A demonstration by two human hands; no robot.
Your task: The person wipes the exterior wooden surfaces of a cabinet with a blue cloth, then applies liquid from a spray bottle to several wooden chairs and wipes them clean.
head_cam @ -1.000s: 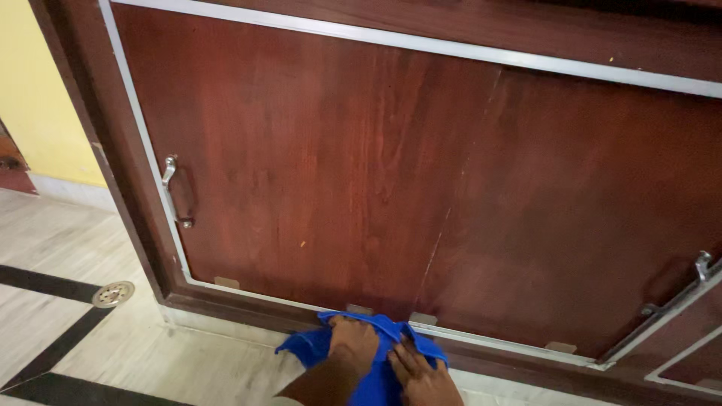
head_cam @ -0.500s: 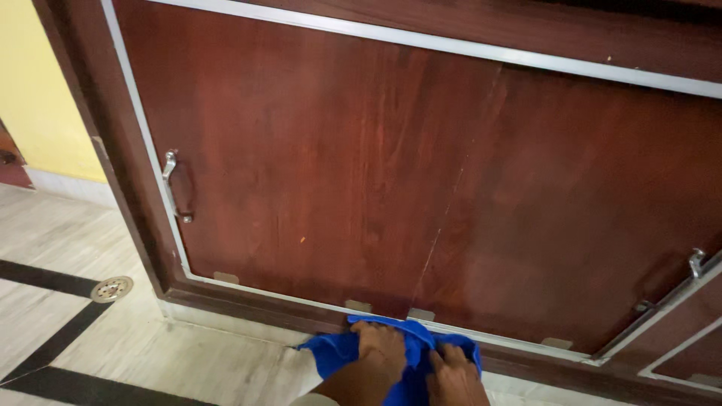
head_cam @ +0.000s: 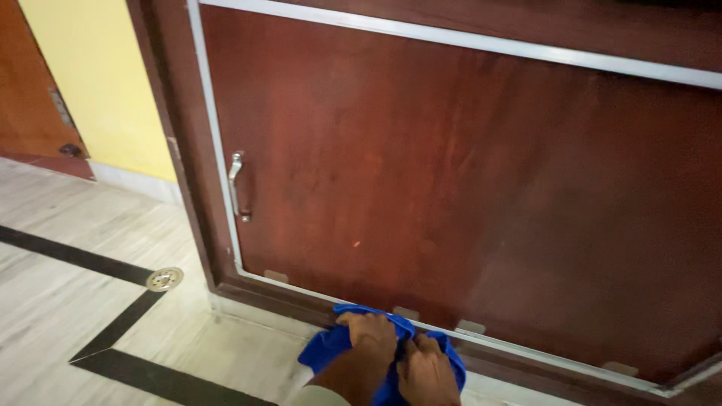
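A blue cloth (head_cam: 325, 348) lies bunched against the bottom frame of a dark red wooden cabinet door (head_cam: 451, 188). My left hand (head_cam: 370, 336) presses on the cloth from above, fingers curled over it. Beside it, my right hand (head_cam: 426, 370) grips the cloth's right part. Both hands sit at the door's lower metal trim (head_cam: 316, 295), near the bottom edge of the view.
A metal handle (head_cam: 236, 186) is fixed at the door's left side. A round metal floor drain (head_cam: 164, 279) sits in the pale marble floor with black inlay strips (head_cam: 120, 325). A yellow wall (head_cam: 105, 83) and another wooden door (head_cam: 30, 90) stand at the left.
The view has swung left, bringing the yellow wall and far door into sight. Both hands stay on the blue cloth at the door's bottom trim; the second handle at right has left the view.
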